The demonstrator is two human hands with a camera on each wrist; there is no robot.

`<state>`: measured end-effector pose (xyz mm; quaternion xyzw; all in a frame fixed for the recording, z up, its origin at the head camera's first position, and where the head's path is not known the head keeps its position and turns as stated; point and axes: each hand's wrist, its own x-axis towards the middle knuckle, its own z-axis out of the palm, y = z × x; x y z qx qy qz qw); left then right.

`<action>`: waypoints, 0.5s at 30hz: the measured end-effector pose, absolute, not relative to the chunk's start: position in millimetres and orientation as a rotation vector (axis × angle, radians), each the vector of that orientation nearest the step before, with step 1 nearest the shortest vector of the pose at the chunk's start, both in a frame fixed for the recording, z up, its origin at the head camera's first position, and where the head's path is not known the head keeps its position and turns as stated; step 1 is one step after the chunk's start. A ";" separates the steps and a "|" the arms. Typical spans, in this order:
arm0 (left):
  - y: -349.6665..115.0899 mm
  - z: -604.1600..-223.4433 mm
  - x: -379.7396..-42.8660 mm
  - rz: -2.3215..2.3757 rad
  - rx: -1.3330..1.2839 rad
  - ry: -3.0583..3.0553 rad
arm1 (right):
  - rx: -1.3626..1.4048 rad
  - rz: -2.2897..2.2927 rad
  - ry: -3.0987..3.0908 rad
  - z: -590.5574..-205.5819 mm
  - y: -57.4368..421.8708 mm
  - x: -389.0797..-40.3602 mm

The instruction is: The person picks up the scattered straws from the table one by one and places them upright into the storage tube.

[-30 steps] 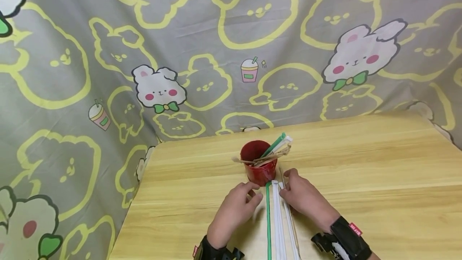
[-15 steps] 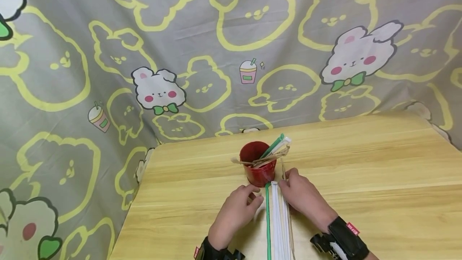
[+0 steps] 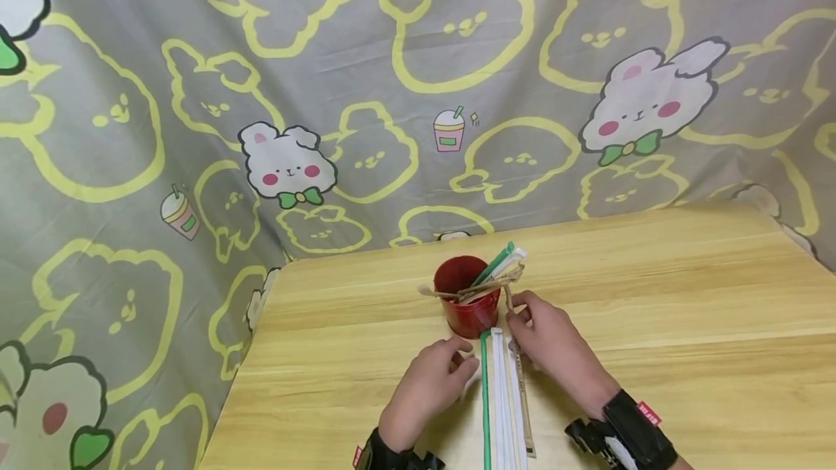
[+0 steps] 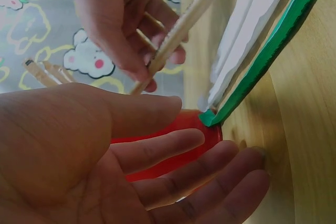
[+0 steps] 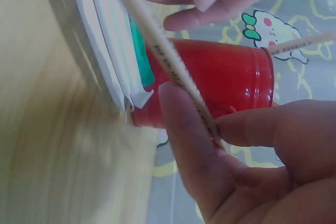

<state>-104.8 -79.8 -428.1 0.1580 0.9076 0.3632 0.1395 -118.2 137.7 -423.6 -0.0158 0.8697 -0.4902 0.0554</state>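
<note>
In the head view my right hand pinches a thin brown paper-wrapped stick near its far end. Small print runs along this stick in the right wrist view, where thumb and finger hold it. Beside it, a row of white paper-wrapped sticks and a green one lies on the table, far ends near the red bucket. My left hand is left of the row, fingers relaxed, holding nothing. The left wrist view shows its fingers in front of the bucket.
Leaning in the bucket are a green stick, a white one and brown ones, poking over the rim. A grey patterned cloth hangs behind the wooden table.
My right hand has shifted slightly, and the brown stick has moved up toward the bucket, so its near end now shows in the head view. My left hand has barely moved.
</note>
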 end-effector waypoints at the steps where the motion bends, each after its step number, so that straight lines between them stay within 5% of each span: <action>1: -79.6 -428.2 -104.7 1.048 0.456 2.623 | -0.047 -1.504 2.630 -422.8 138.3 -117.9; 15: -75.9 -428.4 -102.8 1.045 0.431 2.604 | -0.005 -1.547 2.617 -408.3 147.9 -117.2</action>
